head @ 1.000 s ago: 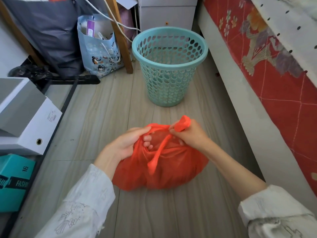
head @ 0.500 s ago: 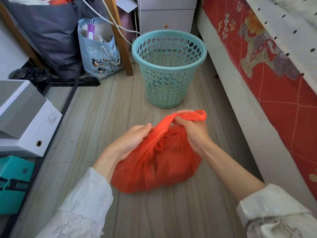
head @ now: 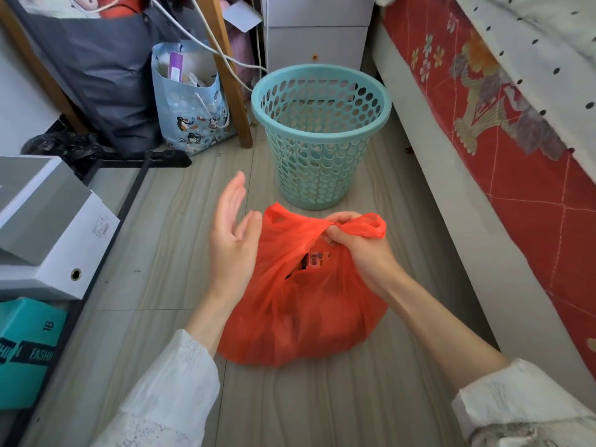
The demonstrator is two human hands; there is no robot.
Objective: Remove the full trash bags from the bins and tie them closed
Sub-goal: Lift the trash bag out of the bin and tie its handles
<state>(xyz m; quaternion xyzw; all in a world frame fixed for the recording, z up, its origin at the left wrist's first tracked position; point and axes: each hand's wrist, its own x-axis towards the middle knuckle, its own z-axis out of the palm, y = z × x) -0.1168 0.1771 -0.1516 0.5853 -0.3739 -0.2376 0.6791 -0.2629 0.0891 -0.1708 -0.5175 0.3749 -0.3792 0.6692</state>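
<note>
A full orange-red trash bag (head: 300,321) sits on the wooden floor in front of me. Its top gapes a little, and a barcoded wrapper shows inside. My right hand (head: 358,250) is shut on one twisted handle of the bag, held up at the bag's right top. My left hand (head: 230,237) is open, palm turned inward, just left of the bag's other loose handle and holding nothing. Behind the bag stands the teal perforated bin (head: 319,130), upright, with no liner in it.
A bed with a red patterned cover (head: 516,156) runs along the right. On the left lie grey-white boxes (head: 48,227) and a teal box (head: 25,353). A blue penguin gift bag (head: 193,101), a dark bag, wooden legs, cables and white drawers (head: 316,33) crowd the back.
My left hand has let go of the bag and opened, lifting up and to the left. My right hand still grips its handle, and the bag's mouth has slackened open.
</note>
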